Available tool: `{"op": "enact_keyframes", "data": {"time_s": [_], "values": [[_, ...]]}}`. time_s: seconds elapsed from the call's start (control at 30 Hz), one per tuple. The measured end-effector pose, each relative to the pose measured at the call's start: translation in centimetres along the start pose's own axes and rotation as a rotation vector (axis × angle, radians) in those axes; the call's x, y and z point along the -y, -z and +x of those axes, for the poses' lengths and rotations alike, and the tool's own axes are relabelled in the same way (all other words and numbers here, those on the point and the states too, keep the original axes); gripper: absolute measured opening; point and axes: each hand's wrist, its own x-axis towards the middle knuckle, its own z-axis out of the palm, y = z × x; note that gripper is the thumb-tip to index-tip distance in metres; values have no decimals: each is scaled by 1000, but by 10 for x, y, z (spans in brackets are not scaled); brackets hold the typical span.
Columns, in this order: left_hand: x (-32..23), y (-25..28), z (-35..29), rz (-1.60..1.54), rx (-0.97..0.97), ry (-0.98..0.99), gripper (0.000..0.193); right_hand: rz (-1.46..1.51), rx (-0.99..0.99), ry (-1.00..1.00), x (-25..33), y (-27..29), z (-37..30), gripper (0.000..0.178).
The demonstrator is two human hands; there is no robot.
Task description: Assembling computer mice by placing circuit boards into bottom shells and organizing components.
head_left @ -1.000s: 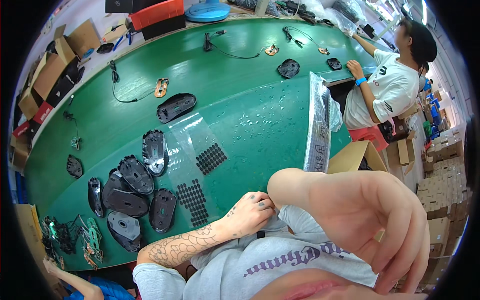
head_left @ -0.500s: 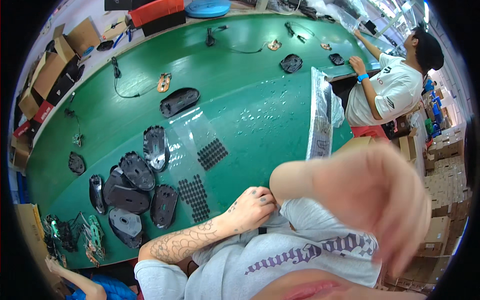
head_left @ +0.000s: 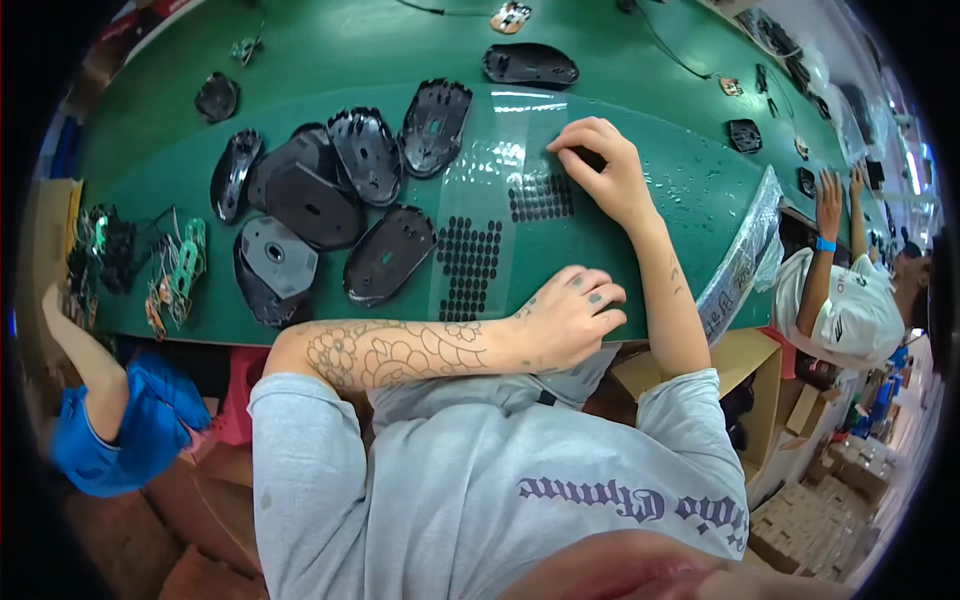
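My right hand [head_left: 606, 172] is over the upper end of a clear film sheet [head_left: 532, 130], thumb and forefinger drawn together. Whether something small is between them is hidden. Black oval stickers [head_left: 541, 197] lie in rows on the film just below its fingertips, with a second block of stickers [head_left: 469, 265] nearer me. My left hand [head_left: 570, 318] rests at the table's front edge, fingers curled under, their tips out of sight. Left of the film are several black computer mouse shells [head_left: 390, 255], some in a pile; one grey shell piece [head_left: 277, 255] lies on top.
Circuit boards with wires [head_left: 185, 265] are heaped at the left edge. A bubble-wrap package [head_left: 738, 262] lies at right, water drops beside it on the green table [head_left: 650, 110]. A co-worker in a white shirt [head_left: 845, 310] works at right; another person's blue garment [head_left: 130, 425] shows at left.
My right hand has come down from close in front of the camera to the film sheet. My left hand stays at the table edge. The view has tilted down and turned.
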Motion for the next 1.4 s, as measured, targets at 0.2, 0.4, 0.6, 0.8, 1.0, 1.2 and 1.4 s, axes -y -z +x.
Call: {"op": "enact_keyframes", "data": {"time_s": [0.2,0.4,0.6,0.8,1.0,1.2,1.4], "values": [[6,11,3,441,-104,59,55,-201,191,108,4,-5,-1,11],[13,2,3,438,-96,66,69,-175,224,96,4,-5,-6,12],[11,4,2,461,-56,84,71,-169,251,91,7,-4,-7,17],[12,6,2,442,-56,92,71,242,69,-138,18,-7,-14,25],[12,4,2,449,-59,88,71,-200,288,319,3,-5,-10,28],[12,6,2,456,-56,88,70,-64,161,266,2,-6,-11,27],[12,5,1,466,-57,85,69,-50,188,259,-2,-8,-10,27]]}}
